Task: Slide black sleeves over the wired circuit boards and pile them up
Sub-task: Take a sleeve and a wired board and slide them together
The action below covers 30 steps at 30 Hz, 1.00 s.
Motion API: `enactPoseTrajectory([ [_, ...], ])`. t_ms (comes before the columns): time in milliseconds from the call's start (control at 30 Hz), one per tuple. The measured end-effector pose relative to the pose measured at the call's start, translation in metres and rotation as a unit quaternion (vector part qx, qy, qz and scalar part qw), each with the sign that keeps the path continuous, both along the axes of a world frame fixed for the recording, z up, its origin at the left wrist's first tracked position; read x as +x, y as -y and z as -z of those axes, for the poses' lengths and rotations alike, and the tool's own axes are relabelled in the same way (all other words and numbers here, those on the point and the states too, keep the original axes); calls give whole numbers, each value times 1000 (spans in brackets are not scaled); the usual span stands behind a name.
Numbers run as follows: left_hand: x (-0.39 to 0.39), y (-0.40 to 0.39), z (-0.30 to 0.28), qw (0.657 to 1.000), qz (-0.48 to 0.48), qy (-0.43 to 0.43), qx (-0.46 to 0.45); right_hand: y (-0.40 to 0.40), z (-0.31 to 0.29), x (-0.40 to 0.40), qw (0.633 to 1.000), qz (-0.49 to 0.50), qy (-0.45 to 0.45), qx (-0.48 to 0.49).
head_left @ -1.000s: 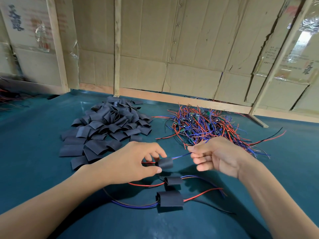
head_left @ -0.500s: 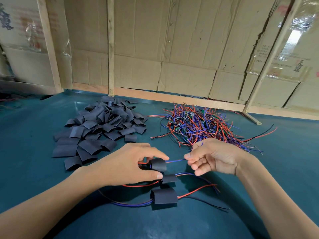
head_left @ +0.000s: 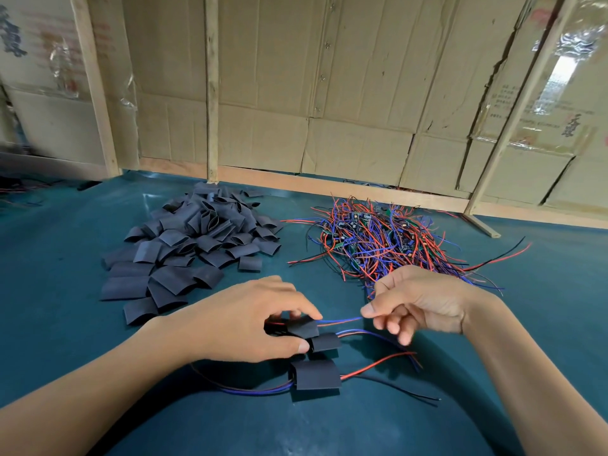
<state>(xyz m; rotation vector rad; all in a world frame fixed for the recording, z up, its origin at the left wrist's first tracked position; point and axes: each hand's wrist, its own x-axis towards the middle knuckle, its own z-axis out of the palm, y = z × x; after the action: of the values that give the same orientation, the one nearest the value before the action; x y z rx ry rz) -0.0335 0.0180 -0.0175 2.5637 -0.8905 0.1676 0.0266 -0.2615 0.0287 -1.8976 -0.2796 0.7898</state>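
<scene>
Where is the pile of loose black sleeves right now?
The pile of black sleeves lies on the green table, far left, beside the wired boards.

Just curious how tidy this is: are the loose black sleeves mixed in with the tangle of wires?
No, the sleeves lie in their own heap, left of the wires, with bare table between.

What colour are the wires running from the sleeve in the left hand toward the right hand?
Blue and red wires, clearest in the head view.
</scene>
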Motion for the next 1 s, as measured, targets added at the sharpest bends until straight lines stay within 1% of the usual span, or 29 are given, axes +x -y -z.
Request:
enactPoseTrajectory([
  [67, -1, -1, -2, 1000, -4, 9, 20, 5, -4, -1, 999, -6, 34, -31],
  [100, -1, -2, -4, 1000, -14, 15, 12, 7, -7, -2, 997, -4, 60, -56],
  [167, 2, -8, -6, 998, -46, 49, -17, 12, -12, -2, 980, 21, 149, -129],
  [200, 5, -12, -8, 994, -71, 78, -20, 14, -13, -1, 963, 43, 204, -172],
  [267, 11, -22, -8, 982, -136, 131, -4, 20, -14, 4, 916, 92, 302, -247],
  [333, 18, -33, -6, 964, -212, 155, 30, 23, -10, 11, 869, 129, 374, -298],
  [400, 25, -43, -1, 941, -299, 138, 77, 24, -3, 20, 826, 169, 441, -306],
  [500, 34, -56, 6, 905, -400, 75, 123, 16, 14, 29, 791, 229, 512, -245],
  [567, 39, -62, 9, 896, -422, 34, 135, 9, 25, 32, 793, 231, 526, -203],
  [600, 41, -65, 9, 899, -416, 28, 136, 7, 29, 33, 799, 219, 524, -197],
  [667, 44, -69, 7, 911, -395, 29, 117, 4, 38, 37, 810, 175, 509, -234],
  [700, 44, -70, 6, 917, -386, 28, 101, 3, 42, 38, 808, 157, 504, -262],
  [733, 44, -71, 5, 920, -381, 26, 87, 0, 43, 37, 800, 147, 510, -280],
  [767, 44, -72, 5, 922, -378, 25, 77, -3, 43, 35, 789, 144, 529, -278],
  [800, 44, -72, 5, 924, -375, 24, 73, -8, 40, 29, 777, 142, 559, -253],
  [833, 44, -72, 5, 924, -373, 24, 74, -13, 35, 21, 779, 127, 581, -201],
  [867, 44, -72, 5, 924, -374, 22, 81, -20, 30, 11, 803, 93, 575, -128],
  [900, 44, -72, 5, 921, -379, 18, 92, -27, 24, 0, 845, 36, 530, -61],
  [933, 45, -73, 4, 918, -383, 12, 105, -34, 18, -12, 883, -41, 467, -24],
  [967, 45, -74, 3, 916, -384, 9, 117, -41, 15, -23, 905, -120, 407, -30],
  [1000, 46, -75, 2, 917, -379, 8, 127, -48, 14, -31, 910, -191, 363, -65],
])
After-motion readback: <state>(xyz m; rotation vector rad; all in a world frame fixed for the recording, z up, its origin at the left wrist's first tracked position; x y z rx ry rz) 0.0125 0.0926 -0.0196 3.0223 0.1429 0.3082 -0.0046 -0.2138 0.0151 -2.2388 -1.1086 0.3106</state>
